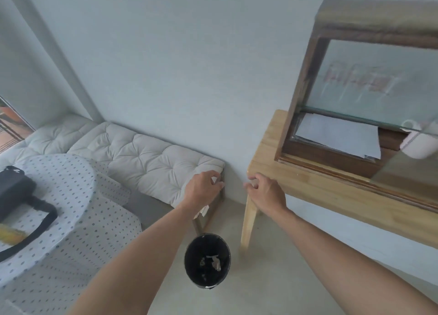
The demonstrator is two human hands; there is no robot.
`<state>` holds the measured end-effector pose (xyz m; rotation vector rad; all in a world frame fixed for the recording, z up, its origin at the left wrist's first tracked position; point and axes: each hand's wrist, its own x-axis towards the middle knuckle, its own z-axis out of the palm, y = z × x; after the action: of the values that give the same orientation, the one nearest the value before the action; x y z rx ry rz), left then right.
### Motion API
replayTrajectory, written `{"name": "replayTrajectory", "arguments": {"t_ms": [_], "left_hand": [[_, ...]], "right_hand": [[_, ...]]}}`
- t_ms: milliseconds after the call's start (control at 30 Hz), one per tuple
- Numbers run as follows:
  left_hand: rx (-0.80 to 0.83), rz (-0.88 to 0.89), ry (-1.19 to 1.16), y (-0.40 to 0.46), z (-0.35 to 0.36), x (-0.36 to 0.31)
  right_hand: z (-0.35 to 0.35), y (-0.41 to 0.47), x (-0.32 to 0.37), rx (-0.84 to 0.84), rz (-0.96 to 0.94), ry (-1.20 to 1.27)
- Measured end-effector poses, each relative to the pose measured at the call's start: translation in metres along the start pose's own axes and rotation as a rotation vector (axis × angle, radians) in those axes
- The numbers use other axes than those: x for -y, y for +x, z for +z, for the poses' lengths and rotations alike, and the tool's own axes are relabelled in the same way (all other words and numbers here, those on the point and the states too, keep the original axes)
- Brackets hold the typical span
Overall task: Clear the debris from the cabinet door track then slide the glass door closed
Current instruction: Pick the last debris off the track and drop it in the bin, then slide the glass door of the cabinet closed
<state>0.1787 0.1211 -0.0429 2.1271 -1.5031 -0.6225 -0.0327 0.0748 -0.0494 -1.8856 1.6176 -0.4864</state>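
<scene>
A dark wooden cabinet point(305, 82) with a glass door point(379, 82) stands on a light wooden table point(331, 193) at the right. Its lower track point(331, 170) runs along the front edge, and I see no debris on it. Inside lie white papers point(339, 136) and a white cup point(417, 146). My left hand point(201, 186) and my right hand point(265, 191) hover side by side above a black bin point(207, 260), left of the table corner. Both have curled fingers; nothing visible is held. Small scraps lie in the bin's bottom.
A cushioned bench point(147, 158) runs along the wall at the left. A round table with a dotted cloth point(59, 196) carries a black bag point(14, 191). A table leg point(248, 222) stands right beside the bin.
</scene>
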Motion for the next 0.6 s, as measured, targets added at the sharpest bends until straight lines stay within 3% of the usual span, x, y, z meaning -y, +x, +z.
{"name": "replayTrajectory", "arguments": {"t_ms": [267, 600], "left_hand": [[-0.003, 0.178, 0.055, 0.011, -0.011, -0.087], [0.026, 0.369, 0.069, 0.001, 0.024, -0.186]], "right_hand": [[-0.093, -0.02, -0.018, -0.209, 0.056, -0.005], [-0.182, -0.064, -0.072, -0.405, 0.189, 0.003]]}}
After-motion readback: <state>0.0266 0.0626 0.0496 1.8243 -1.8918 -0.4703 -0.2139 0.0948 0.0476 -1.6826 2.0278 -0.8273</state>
